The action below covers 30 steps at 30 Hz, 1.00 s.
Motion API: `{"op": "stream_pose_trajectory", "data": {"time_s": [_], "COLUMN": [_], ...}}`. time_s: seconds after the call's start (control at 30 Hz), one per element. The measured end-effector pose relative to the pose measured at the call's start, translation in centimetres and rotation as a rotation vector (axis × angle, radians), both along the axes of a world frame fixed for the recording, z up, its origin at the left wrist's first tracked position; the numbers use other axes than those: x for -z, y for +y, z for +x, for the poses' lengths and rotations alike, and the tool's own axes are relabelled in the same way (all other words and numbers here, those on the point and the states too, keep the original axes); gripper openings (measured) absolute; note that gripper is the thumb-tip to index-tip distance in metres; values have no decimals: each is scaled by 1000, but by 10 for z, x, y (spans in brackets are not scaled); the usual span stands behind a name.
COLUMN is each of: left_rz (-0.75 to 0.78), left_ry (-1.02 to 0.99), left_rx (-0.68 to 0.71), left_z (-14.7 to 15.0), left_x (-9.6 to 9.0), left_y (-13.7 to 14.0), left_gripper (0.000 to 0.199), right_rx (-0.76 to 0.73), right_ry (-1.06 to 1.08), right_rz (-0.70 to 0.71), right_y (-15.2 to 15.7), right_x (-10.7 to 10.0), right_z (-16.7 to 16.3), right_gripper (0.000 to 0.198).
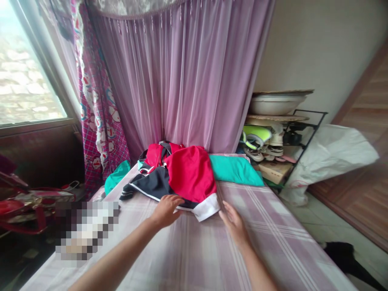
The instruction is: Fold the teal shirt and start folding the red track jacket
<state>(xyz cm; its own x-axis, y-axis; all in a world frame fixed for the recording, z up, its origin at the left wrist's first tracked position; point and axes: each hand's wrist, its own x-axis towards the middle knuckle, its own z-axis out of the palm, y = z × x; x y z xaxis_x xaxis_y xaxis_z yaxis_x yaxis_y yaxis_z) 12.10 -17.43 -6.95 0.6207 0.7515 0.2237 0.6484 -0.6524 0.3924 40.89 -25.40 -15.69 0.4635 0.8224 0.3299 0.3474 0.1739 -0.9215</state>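
Left grip (166, 210) rests loosely open on the red garment's (190, 173) hem; right grip (233, 220) flat, empty beside it.

A bright red cloth garment (191, 173) with a white hem band lies over a dark navy garment (151, 184) edged with a thin white stripe. Beside them sits a plain teal pillow (235, 169). The pale lilac bedsheet (273, 226) carries a white plaid pattern. The sheer curtain (182, 81) is mauve; the window drape (97, 113) is magenta checked with white cartoon cats.
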Motion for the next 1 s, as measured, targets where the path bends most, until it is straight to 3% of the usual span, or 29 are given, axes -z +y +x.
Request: {"op": "stream_pose_trajectory", "data": {"time_s": [0.13,0.2,0.3,0.43,0.53,0.57,0.63,0.73,0.8,0.83,0.9,1.0], "left_rz": [8,2,-2,27,99,117,124,92,89,95,109,126], "left_ry": [218,253,246,222,220,220,222,197,150,128,110,162], "left_rx": [-171,-219,-278,-320,-307,-292,-241,-126,-67,-56,-76,-149], "left_z": [-48,-63,-78,-91,-96,-95,-89,-69,-51,-43,-29,-15], "left_x": [9,17,25,26,21,19,16,14,15,15,13,8], "left_y": [11,12,11,13,14,13,10,3,-1,-1,1,12], "left_gripper": [51,51,50,52,53,49,36,22,20,19,18,18], "right_rx": [-5,21,-88,-420,-638,-619,-422,126,406,472,438,199], "right_ry": [-531,-640,-589,-429,-167,-98,77,344,335,280,113,-197], "right_rz": [-54,-101,-112,-151,-348,-393,-389,-286,-291,-301,-287,-247], "right_y": [-6,-1,9,-1,-27,-36,-51,-61,-59,-57,-51,-43], "right_x": [-7,-18,-45,-87,-101,-100,-89,-63,-49,-45,-43,-48], "right_z": [-29,-39,-44,-19,31,52,94,142,156,157,152,133], "right_gripper": [64,47,22,29,29,28,30,31,35,41,57,66]}}
